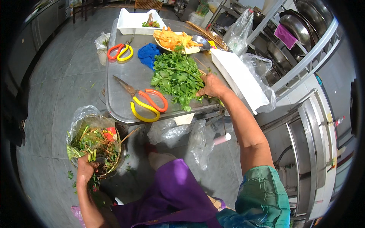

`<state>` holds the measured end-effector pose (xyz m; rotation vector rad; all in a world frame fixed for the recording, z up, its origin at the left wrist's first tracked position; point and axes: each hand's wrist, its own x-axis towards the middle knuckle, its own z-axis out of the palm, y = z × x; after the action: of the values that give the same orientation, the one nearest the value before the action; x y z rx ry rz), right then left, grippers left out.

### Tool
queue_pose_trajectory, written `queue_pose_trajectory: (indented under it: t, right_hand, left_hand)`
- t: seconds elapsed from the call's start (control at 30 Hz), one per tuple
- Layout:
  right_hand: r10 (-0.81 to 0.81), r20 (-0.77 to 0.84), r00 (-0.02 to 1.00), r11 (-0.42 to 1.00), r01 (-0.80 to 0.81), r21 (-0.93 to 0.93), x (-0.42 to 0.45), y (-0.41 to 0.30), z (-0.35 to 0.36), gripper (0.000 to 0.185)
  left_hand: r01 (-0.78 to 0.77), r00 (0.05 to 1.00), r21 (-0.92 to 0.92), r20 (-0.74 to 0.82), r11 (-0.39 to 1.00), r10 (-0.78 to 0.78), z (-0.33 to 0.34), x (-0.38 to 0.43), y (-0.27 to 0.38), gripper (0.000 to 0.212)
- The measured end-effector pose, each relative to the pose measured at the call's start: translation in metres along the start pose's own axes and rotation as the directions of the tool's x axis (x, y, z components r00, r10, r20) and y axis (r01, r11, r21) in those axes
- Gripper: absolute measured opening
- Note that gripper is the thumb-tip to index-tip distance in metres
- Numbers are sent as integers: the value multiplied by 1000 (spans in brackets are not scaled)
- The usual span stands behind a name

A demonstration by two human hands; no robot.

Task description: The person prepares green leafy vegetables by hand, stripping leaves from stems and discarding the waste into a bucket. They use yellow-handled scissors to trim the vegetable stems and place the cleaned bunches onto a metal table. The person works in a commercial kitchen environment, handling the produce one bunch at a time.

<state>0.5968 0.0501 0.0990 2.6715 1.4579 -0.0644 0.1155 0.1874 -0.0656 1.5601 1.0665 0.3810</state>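
Observation:
A leafy bunch of cilantro [178, 75] lies on the metal table [131, 72], its leaves pointing left. At the stem side, my right hand [212, 85] grips it, thumb towards me and the other fingers partly hidden. Down to the left, my left hand [86, 168] is at the near rim of a lined waste bin [118, 162]. Cut green stems [91, 155] stick up from its fingers. Stalks, roots and leaf scraps [99, 145] fill the bin. Scissors with red and yellow handles [145, 104] rest at the table's near edge, blades pointing far left.
Farther back are a second pair of scissors [121, 52], a blue cloth [148, 54], a plate of orange-yellow food [175, 41] and a white tray [129, 22]. A white foam box [239, 79] borders the right side. Plastic bags [199, 142] hang below the table.

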Motion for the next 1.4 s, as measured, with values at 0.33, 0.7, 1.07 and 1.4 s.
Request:
queue_pose_trajectory:
  t: [0.33, 0.7, 1.07, 1.4]
  right_hand:
    - [-68, 24, 997, 983, 63, 175, 11, 13, 8, 80]
    - [24, -8, 1000, 976, -21, 216, 6, 12, 10, 81]
    - [-25, 74, 997, 987, 13, 159, 13, 15, 6, 80]
    - [-118, -19, 993, 992, 117, -34, 2, -3, -1, 56]
  left_hand:
    - [26, 1000, 3, -16, 1000, -26, 0, 3, -7, 11]
    - [15, 1000, 22, -9, 1000, -15, 1, 7, -13, 10]
    - [23, 1000, 45, -18, 999, -23, 3, 5, -4, 10]
    - [29, 999, 58, -22, 998, -28, 4, 10, -12, 10]
